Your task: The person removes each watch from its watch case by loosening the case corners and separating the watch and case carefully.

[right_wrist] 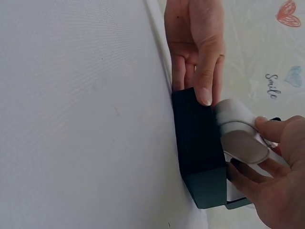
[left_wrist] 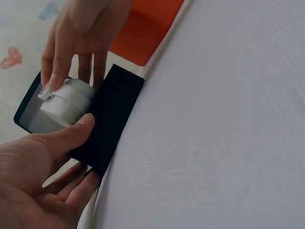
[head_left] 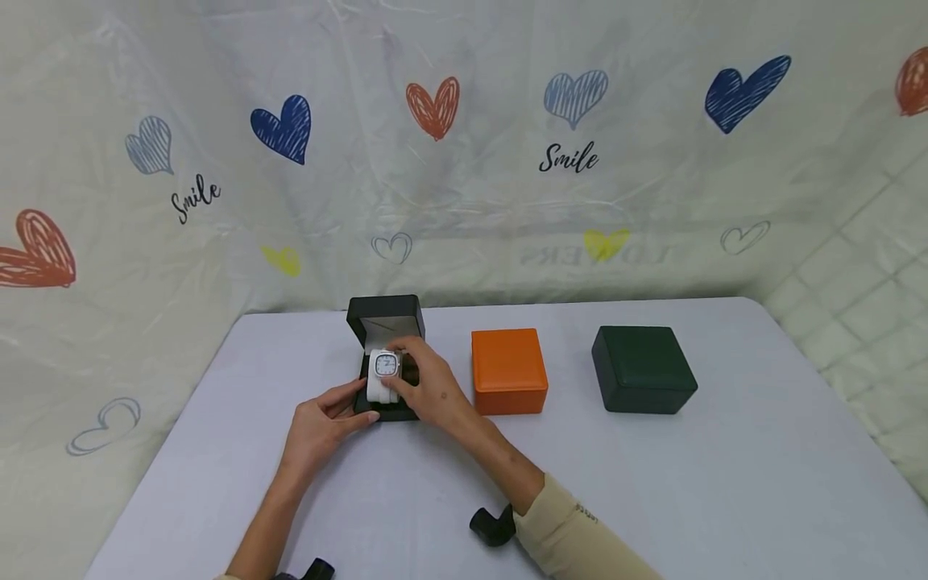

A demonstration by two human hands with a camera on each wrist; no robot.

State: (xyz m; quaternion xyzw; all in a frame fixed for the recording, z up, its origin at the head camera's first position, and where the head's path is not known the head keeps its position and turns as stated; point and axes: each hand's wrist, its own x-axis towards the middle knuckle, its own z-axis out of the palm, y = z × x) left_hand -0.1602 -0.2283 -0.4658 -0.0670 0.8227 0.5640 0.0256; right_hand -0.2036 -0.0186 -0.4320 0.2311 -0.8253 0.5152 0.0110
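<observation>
A black watch box (head_left: 395, 412) stands with its lid raised towards the back of the table. My right hand (head_left: 437, 389) pinches a watch (head_left: 387, 366) with a white strap and squarish silver case between thumb and fingers. In the right wrist view, the strap loops round a pale cushion (right_wrist: 244, 145), which stands partly out of the box. The left hand (head_left: 322, 425) grips the box's left side, its thumb on the front upper edge and fingers lower down, as the left wrist view shows. The box's inside is mostly hidden by the watch and fingers.
To the right of the black box stands a closed orange box (head_left: 510, 370). Farther right is a closed dark green box (head_left: 644, 369). A white cloth covers the table (head_left: 435, 499), and a plastic sheet (head_left: 493, 193) printed with hearts hangs behind it.
</observation>
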